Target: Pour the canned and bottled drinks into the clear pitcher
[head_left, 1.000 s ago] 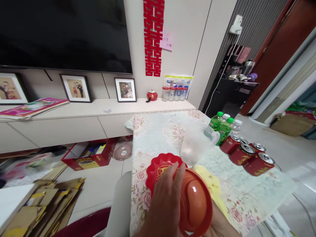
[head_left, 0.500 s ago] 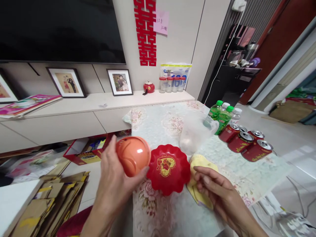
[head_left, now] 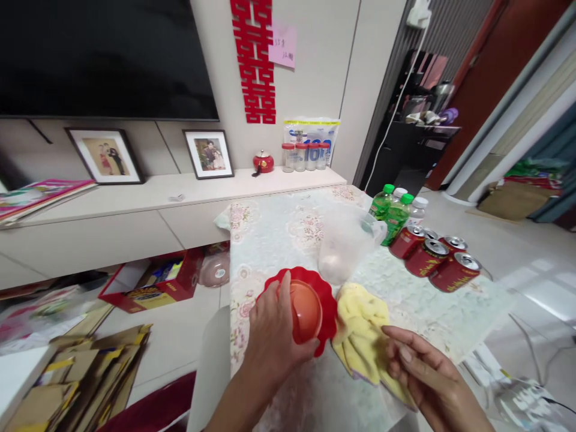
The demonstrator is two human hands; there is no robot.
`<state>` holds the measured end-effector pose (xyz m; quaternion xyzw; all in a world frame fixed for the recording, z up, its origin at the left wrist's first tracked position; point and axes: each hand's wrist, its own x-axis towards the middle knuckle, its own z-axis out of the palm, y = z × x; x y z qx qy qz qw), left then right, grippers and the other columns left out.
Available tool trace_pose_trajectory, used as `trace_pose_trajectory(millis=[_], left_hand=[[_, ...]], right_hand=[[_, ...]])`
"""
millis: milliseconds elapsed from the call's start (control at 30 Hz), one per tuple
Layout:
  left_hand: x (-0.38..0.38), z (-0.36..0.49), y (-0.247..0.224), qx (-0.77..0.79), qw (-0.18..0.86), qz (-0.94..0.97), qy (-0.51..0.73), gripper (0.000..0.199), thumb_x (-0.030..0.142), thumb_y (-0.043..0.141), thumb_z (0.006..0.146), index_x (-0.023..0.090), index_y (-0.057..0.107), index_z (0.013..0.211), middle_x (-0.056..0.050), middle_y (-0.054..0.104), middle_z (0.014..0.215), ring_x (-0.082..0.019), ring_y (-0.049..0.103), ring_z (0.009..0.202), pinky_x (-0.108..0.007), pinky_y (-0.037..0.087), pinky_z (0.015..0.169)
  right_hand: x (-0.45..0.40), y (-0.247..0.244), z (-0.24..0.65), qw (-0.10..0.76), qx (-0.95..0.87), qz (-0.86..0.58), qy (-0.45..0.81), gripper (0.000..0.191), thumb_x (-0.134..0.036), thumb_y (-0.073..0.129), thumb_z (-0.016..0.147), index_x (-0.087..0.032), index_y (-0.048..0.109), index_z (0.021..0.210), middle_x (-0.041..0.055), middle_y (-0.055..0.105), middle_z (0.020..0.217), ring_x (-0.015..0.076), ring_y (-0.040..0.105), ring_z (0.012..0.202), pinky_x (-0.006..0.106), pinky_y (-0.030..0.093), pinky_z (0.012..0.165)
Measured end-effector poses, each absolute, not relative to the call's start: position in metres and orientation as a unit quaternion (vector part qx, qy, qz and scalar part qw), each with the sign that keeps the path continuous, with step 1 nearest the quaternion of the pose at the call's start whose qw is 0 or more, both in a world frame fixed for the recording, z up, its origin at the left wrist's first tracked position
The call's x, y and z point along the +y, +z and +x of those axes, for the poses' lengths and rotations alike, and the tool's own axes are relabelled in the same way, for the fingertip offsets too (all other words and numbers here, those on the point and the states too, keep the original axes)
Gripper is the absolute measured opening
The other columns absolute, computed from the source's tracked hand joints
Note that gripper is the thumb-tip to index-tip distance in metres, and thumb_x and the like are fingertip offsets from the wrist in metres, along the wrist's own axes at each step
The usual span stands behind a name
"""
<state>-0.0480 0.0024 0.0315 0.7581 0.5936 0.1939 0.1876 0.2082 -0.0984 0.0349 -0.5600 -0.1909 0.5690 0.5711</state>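
held right hand (head_left: 425, 369) loosely bent with nothing visible in it, over the right side of cloth (head_left: 360, 336); could not tell whether touching. kept left hand (head_left: 275, 327) curled around bowl (head_left: 306, 312). moved bowl, since half a second earlier, from left of dish (head_left: 328, 306) to above its inner area; could not confirm contact. judged as bringing bowl and dish into line. noted jug (head_left: 337, 252) behind dish, with cans (head_left: 425, 262) farther right.
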Motion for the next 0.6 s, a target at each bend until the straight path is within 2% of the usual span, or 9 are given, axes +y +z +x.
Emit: trace_pose_trajectory(millis=[133, 300, 433, 600], left_hand=[[0.010, -0.050, 0.009, 0.577, 0.146, 0.785, 0.173, 0.107, 0.042, 0.072, 0.071, 0.013, 0.023, 0.163, -0.028, 0.047, 0.156, -0.047, 0.048, 0.144, -0.064, 0.044, 0.111], [0.016, -0.049, -0.014, 0.563, 0.107, 0.799, 0.183, 0.104, 0.041, 0.070, 0.074, 0.012, 0.023, 0.161, -0.027, 0.049, 0.155, -0.045, 0.048, 0.145, -0.059, 0.045, 0.112], [0.014, -0.041, -0.024, 0.580, 0.070, 0.790, 0.187, 0.106, 0.038, 0.069, 0.072, 0.013, 0.020, 0.162, -0.026, 0.049, 0.155, -0.044, 0.049, 0.144, -0.058, 0.044, 0.113], [0.013, -0.035, -0.027, 0.611, 0.073, 0.774, 0.149, 0.110, 0.037, 0.073, 0.065, 0.009, 0.026, 0.161, -0.027, 0.050, 0.156, -0.047, 0.050, 0.144, -0.058, 0.040, 0.117]], right_hand=[[-0.098, 0.040, 0.229, 0.605, -0.189, -0.572, 0.521, 0.045, -0.044, 0.098, 0.063, -0.021, 0.086, 0.099, 0.0050, 0.072, 0.080, 0.0150, 0.062, 0.069, 0.028, 0.056, 0.067], [-0.088, 0.038, 0.268, 0.642, -0.204, -0.617, 0.406, 0.046, -0.045, 0.098, 0.057, -0.020, 0.085, 0.093, 0.0056, 0.075, 0.081, 0.0181, 0.063, 0.065, 0.035, 0.058, 0.064], [-0.078, 0.035, 0.293, 0.657, -0.198, -0.632, 0.361, 0.049, -0.046, 0.099, 0.052, -0.020, 0.084, 0.091, 0.0052, 0.076, 0.081, 0.0182, 0.064, 0.067, 0.034, 0.058, 0.064], [-0.068, 0.026, 0.301, 0.653, -0.191, -0.643, 0.351, 0.055, -0.050, 0.101, 0.046, -0.021, 0.085, 0.090, 0.0045, 0.077, 0.080, 0.0165, 0.064, 0.069, 0.030, 0.057, 0.067]])
